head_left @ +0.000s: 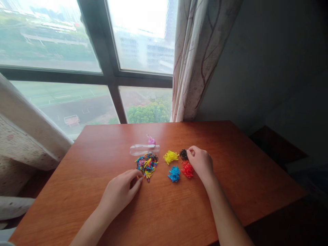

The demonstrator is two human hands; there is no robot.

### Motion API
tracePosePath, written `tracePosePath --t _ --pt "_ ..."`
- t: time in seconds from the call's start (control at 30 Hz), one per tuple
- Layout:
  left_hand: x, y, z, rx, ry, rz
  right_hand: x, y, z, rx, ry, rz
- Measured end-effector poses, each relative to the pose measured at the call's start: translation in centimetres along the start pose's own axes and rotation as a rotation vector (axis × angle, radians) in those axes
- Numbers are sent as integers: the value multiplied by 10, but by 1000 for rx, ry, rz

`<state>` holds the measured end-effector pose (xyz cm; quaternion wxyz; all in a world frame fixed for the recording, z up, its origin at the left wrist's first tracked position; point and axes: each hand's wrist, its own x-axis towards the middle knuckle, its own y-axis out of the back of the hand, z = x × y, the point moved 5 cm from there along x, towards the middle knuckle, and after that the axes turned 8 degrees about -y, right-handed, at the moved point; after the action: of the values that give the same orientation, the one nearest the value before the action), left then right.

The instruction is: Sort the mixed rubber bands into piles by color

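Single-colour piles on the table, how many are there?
4: yellow pile back left, black pile back right by the right hand, blue pile front left, red pile front right. The hand could hide another.

Heap of bands (147, 163) on the table (64, 194), left of four other heaps (171, 156), before the container (141, 149).

The right hand (202, 162) hides part of the black pile (182, 154); whether it holds anything cannot be told. Something orange (138, 177) at the left hand's (121, 184) fingertips is too small to identify. Bands in the mixed pile (147, 162) cover one another. The bottom edge cuts off both forearms (224, 208) and the table (159, 212). Outside, buildings (143, 49) blur.
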<state>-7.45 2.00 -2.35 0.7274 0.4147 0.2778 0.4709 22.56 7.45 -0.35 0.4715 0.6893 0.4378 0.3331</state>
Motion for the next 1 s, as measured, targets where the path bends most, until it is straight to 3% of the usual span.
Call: tracePosePath --t 0.2,0.33,0.47,0.67,1.0 --pt "0 0 0 -4 4 7 -9 7 -1 51 24 23" --pt "0 0 1 -8 3 15 -31 6 -11 196 118 36" --pt "0 0 2 -14 -10 31 -70 -8 -33 350 271 -37" --pt "1 1 2 -7 -11 66 -124 -31 -58 415 383 -144" --pt "3 -8 8 37 -39 111 -151 -47 -65 377 449 -170"
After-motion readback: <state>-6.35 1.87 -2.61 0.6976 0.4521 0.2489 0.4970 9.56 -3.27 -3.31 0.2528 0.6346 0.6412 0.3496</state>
